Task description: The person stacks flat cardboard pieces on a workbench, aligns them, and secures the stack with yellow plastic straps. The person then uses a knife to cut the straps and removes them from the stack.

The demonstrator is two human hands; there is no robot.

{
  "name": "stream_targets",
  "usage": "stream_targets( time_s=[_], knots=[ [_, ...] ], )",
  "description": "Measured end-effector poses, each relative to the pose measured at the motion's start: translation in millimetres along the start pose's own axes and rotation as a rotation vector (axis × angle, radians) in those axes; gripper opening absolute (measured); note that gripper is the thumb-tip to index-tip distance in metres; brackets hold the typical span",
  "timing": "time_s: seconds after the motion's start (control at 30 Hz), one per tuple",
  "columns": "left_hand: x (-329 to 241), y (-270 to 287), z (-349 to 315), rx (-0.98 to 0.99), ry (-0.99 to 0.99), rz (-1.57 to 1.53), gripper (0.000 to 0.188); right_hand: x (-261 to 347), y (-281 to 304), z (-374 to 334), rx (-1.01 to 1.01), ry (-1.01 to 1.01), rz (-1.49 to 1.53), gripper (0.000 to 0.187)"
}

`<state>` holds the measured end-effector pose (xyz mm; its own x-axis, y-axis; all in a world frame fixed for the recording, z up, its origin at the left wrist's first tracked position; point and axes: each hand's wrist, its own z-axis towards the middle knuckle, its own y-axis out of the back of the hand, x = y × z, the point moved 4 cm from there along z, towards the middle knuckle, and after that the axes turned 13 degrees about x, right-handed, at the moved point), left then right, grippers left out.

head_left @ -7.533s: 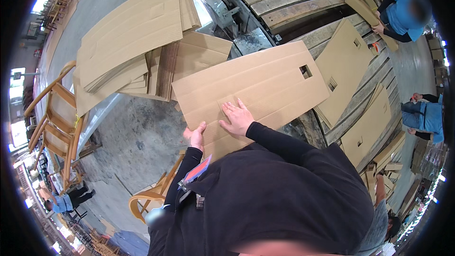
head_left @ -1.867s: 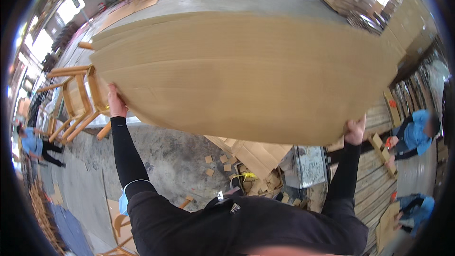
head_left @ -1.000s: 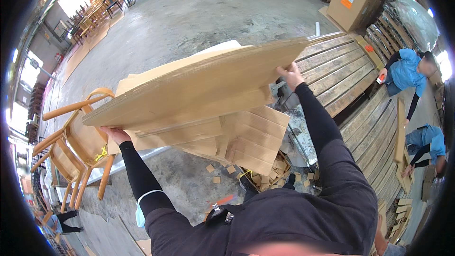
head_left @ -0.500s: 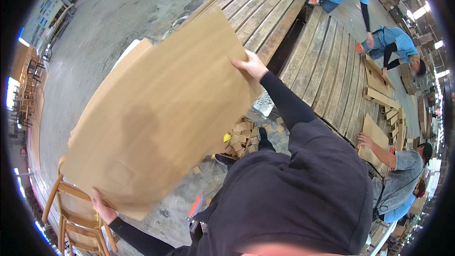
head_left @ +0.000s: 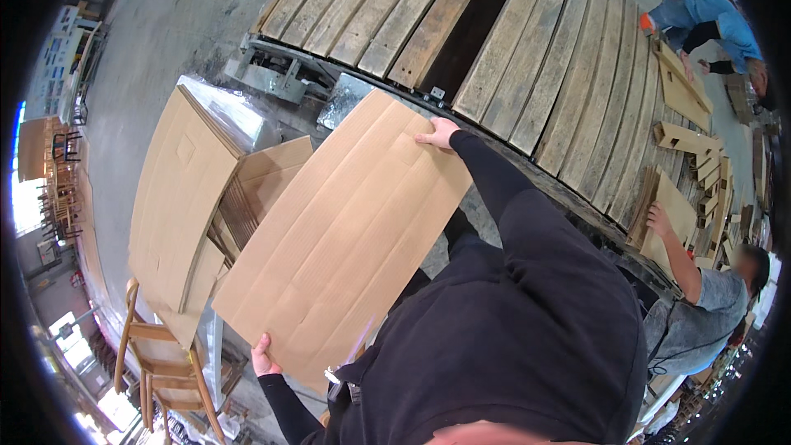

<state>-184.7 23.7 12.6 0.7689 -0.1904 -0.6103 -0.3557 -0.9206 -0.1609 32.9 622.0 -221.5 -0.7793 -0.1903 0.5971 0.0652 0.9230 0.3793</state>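
A flat brown cardboard sheet point(head_left: 346, 239) is held slantwise in front of my body, with fold lines running along its length. My right hand point(head_left: 439, 133) grips its upper right corner, thumb on the facing side and fingers behind. Low on the left, my left hand point(head_left: 265, 357) pinches the sheet's near edge. Beyond the sheet to the left lies a stack of larger cardboard sheets point(head_left: 185, 173), apart from my hands. The sheet hides part of the floor and of my legs.
A slatted wooden platform point(head_left: 395, 12) with a dark gap spans the far side. A wooden chair point(head_left: 165, 358) stands at lower left. On the right, a person in grey point(head_left: 700, 305) handles cardboard, and a person in blue point(head_left: 717, 21) bends beside cardboard pieces point(head_left: 684, 140).
The sheet has swung right and closer to my body, uncovering the stack on the left. Both hands still hold it. My view has shifted, and one far person in blue has left it.
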Motion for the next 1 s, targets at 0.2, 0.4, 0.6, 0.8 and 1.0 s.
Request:
stream_targets(
  time_s=[0.2, 0.4, 0.6, 0.8, 1.0],
  knots=[
    [27, -16, -11, -0.137, -0.127, 0.065, 0.046, 38, -90, -38, -0.062, 0.199, -0.538, 0.061],
    [23, -9, -28, -0.172, -0.183, 0.096, 0.047, 52, -123, -47, -0.02, 0.032, -0.256, 0.097],
    [11, 11, -50, -0.284, -0.148, 0.131, 0.044, 61, -151, -31, 0.103, 0.136, -0.399, 0.106],
    [4, 11, -51, -0.285, -0.14, 0.111, 0.043, 65, -144, -2, 0.384, 0.053, -0.309, 0.099],
    [6, 13, -39, -0.317, -0.123, 0.083, 0.043, 77, -134, -23, -0.178, 0.24, -0.313, 0.097]
  ],
)
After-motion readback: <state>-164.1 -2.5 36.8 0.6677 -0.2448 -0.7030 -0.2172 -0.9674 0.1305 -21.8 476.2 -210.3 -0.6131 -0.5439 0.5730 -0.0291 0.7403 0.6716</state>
